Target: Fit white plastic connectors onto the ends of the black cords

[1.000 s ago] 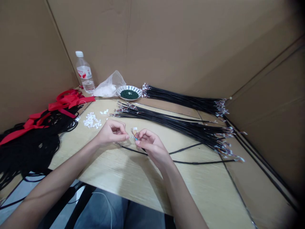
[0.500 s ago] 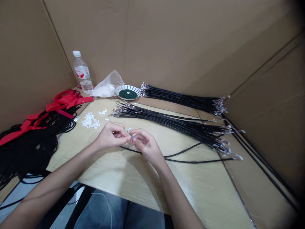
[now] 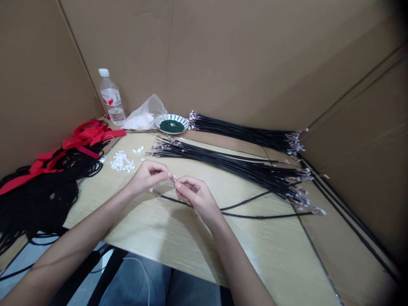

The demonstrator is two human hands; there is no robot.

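Note:
Between my two hands runs the thin wire end [image 3: 173, 180] of a black cable. My left hand [image 3: 148, 175] pinches at the tip of it, where a small whitish piece shows, perhaps a connector housing. Thumb and fingertips of my right hand [image 3: 196, 193] are closed around the wires a little further back. The cable leading from them is partly hidden behind that hand. Just below lies another black cable [image 3: 174, 199] with a whitish tip, passing under my right hand. Left of my left hand sits a pile of white connector housings [image 3: 122, 161].
Bundles of black cables with bare wire ends [image 3: 236, 163] lie ahead, and a second bundle [image 3: 242, 129] is behind. At the back stand a water bottle [image 3: 111, 97], a plastic bag [image 3: 145, 117] and a plate [image 3: 162, 130] of green bits. Black cables with red ties [image 3: 91, 134] lie left.
My left fingertips have shifted slightly up, away from my right fingers, showing more wire between them. The whitish tip of the cable lying below has come into view.

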